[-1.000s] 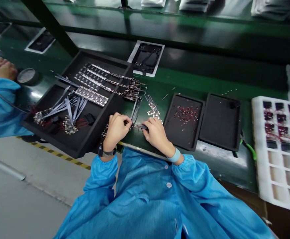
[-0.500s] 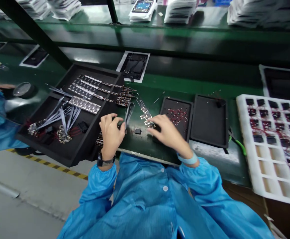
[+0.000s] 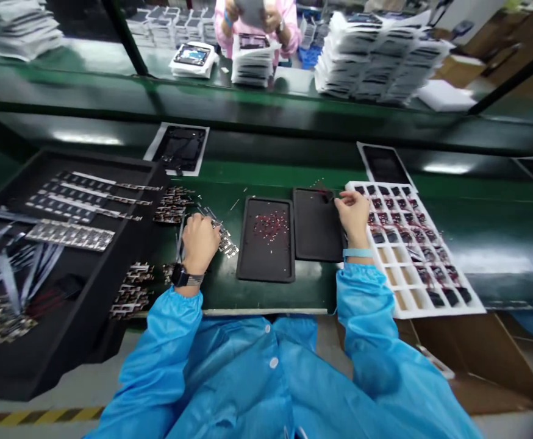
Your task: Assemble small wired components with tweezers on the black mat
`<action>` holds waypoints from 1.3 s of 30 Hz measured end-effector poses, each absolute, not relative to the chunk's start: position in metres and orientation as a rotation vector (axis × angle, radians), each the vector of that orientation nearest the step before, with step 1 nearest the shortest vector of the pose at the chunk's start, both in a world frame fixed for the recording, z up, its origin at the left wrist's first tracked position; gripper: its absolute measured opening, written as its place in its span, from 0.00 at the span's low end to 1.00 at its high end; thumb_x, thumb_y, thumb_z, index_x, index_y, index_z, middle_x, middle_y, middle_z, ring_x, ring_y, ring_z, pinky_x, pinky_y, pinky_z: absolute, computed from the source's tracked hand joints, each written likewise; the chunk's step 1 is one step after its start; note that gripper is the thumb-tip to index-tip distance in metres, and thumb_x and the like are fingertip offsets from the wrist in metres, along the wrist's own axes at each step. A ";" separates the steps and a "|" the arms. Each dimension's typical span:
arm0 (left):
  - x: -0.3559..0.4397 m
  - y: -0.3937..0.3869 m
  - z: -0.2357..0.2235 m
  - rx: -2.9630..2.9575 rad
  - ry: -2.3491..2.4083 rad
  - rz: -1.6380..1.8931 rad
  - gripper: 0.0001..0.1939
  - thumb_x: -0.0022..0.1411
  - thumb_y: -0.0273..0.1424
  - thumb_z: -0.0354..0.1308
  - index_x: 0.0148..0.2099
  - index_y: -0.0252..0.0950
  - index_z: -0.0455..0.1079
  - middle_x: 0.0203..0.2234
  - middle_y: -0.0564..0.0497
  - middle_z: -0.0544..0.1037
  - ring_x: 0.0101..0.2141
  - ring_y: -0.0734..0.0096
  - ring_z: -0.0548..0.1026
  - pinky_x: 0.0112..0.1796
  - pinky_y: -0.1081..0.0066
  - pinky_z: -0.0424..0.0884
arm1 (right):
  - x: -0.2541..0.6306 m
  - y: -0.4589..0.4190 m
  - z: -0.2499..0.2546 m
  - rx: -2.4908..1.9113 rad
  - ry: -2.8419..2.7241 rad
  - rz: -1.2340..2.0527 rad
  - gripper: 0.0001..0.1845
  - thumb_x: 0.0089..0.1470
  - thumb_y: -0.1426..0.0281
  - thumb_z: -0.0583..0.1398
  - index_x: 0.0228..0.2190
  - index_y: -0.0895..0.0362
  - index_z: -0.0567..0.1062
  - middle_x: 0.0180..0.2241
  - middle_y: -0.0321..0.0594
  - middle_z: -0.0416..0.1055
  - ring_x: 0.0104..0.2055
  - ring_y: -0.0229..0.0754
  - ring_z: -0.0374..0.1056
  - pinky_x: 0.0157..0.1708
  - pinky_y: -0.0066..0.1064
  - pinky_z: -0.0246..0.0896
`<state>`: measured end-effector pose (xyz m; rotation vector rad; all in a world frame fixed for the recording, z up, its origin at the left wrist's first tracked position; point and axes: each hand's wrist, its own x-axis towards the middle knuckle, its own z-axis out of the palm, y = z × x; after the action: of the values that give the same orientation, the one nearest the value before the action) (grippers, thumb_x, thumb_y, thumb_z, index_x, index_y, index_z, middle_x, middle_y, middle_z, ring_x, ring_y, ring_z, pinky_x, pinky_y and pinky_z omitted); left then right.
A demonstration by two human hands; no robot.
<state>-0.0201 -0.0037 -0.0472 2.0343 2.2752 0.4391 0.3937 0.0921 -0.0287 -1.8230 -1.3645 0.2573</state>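
Observation:
My left hand [image 3: 200,242] is curled palm down at the near end of some grey flat cables, beside a fanned row of small circuit boards [image 3: 228,242]. Its fingers are bent together, and what they grip is hidden beneath them. At the top right corner of the right black tray [image 3: 316,235], my right hand [image 3: 354,213] has thumb and fingers pinched. A small dark part with thin red wires [image 3: 320,184] lies close to those fingertips; whether they hold it is unclear. The white foam tray [image 3: 388,268] of black wired parts is just right of this hand.
Another black tray [image 3: 266,268] holds small red-wired pieces. On the left, a large black bin [image 3: 72,305] carries board strips and flat cables. More small boards [image 3: 132,291] lie beside it. Behind is a shelf with paper-wrapped stacks [image 3: 371,58] and a person in pink [image 3: 223,27].
My right hand has left the circuit boards and moved right to the black tray's far corner. My left hand has closed from a looser curl. The view has swung right.

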 end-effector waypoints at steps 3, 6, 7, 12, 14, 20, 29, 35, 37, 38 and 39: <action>-0.025 -0.002 -0.053 2.004 2.248 0.567 0.08 0.63 0.32 0.59 0.43 0.37 0.75 0.44 0.35 0.77 0.49 0.42 0.73 0.47 0.52 0.70 | 0.389 0.102 -0.040 -1.901 -1.546 0.135 0.13 0.49 0.67 0.66 0.38 0.58 0.76 0.34 0.42 0.72 0.38 0.47 0.66 0.47 0.42 0.64; -0.028 0.000 -0.054 1.827 2.123 0.753 0.06 0.59 0.29 0.62 0.40 0.38 0.72 0.37 0.43 0.79 0.42 0.52 0.76 0.45 0.58 0.71 | 0.383 0.113 -0.047 -1.957 -1.666 0.027 0.14 0.51 0.65 0.67 0.39 0.58 0.75 0.37 0.46 0.71 0.43 0.50 0.64 0.49 0.43 0.61; -0.029 0.001 -0.054 1.737 2.054 0.820 0.06 0.57 0.29 0.62 0.39 0.39 0.71 0.33 0.46 0.79 0.37 0.57 0.76 0.42 0.61 0.71 | 0.383 0.117 -0.049 -1.973 -1.680 0.013 0.14 0.52 0.65 0.67 0.38 0.58 0.74 0.37 0.46 0.71 0.43 0.51 0.63 0.49 0.43 0.61; -0.031 0.003 -0.045 1.430 1.837 1.167 0.07 0.53 0.30 0.64 0.36 0.37 0.70 0.27 0.53 0.75 0.28 0.69 0.73 0.34 0.69 0.70 | 0.388 0.129 -0.051 -1.997 -1.714 0.005 0.07 0.57 0.68 0.62 0.37 0.58 0.76 0.36 0.51 0.74 0.42 0.54 0.66 0.47 0.45 0.62; -0.033 0.002 -0.039 1.373 1.788 1.263 0.09 0.53 0.31 0.65 0.37 0.36 0.72 0.28 0.52 0.75 0.29 0.70 0.73 0.35 0.69 0.70 | 0.392 0.129 -0.049 -1.990 -1.751 0.013 0.08 0.59 0.69 0.60 0.37 0.59 0.78 0.38 0.54 0.76 0.41 0.55 0.68 0.46 0.45 0.62; -0.039 -0.002 -0.023 1.089 1.486 1.406 0.17 0.48 0.33 0.71 0.40 0.34 0.75 0.31 0.50 0.78 0.32 0.70 0.77 0.34 0.70 0.70 | 0.402 0.114 -0.036 -1.920 -1.637 0.041 0.09 0.59 0.68 0.60 0.32 0.58 0.78 0.35 0.53 0.79 0.38 0.52 0.71 0.45 0.44 0.64; -0.019 -0.004 -0.009 0.837 1.116 1.407 0.17 0.51 0.37 0.71 0.40 0.36 0.71 0.36 0.48 0.81 0.35 0.67 0.81 0.36 0.68 0.74 | 0.343 0.061 -0.016 -1.359 -1.395 0.902 0.18 0.56 0.55 0.66 0.38 0.57 0.79 0.30 0.43 0.81 0.31 0.43 0.76 0.33 0.34 0.69; 0.009 0.007 0.001 0.962 1.062 1.371 0.12 0.54 0.32 0.71 0.36 0.34 0.72 0.31 0.48 0.81 0.33 0.68 0.81 0.34 0.70 0.73 | 0.279 0.039 -0.008 -1.151 -1.486 1.184 0.16 0.58 0.55 0.68 0.30 0.56 0.80 0.30 0.41 0.80 0.33 0.42 0.75 0.40 0.36 0.71; 0.017 0.010 0.000 0.994 1.037 1.361 0.11 0.54 0.30 0.71 0.35 0.34 0.72 0.32 0.48 0.82 0.32 0.69 0.81 0.32 0.71 0.71 | 0.266 0.034 -0.008 -1.128 -1.518 1.279 0.17 0.58 0.54 0.68 0.29 0.56 0.78 0.26 0.38 0.77 0.29 0.40 0.72 0.36 0.35 0.68; 0.020 0.012 -0.001 1.008 1.029 1.356 0.11 0.53 0.30 0.71 0.35 0.34 0.72 0.33 0.48 0.82 0.32 0.69 0.81 0.31 0.71 0.71 | 0.261 0.032 -0.008 -1.124 -1.535 1.321 0.18 0.59 0.54 0.67 0.30 0.56 0.78 0.24 0.37 0.76 0.27 0.40 0.71 0.35 0.34 0.67; 0.022 0.013 -0.003 1.024 1.030 1.347 0.11 0.53 0.29 0.71 0.35 0.34 0.72 0.33 0.48 0.82 0.32 0.69 0.81 0.30 0.71 0.71 | 0.258 0.030 -0.008 -1.124 -1.554 1.357 0.18 0.59 0.54 0.67 0.31 0.56 0.78 0.24 0.36 0.76 0.27 0.39 0.70 0.34 0.33 0.66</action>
<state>0.0221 0.0132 -0.0029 1.0236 1.0302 1.3469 0.2580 0.0301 -0.0080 -1.1236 -1.5535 1.3566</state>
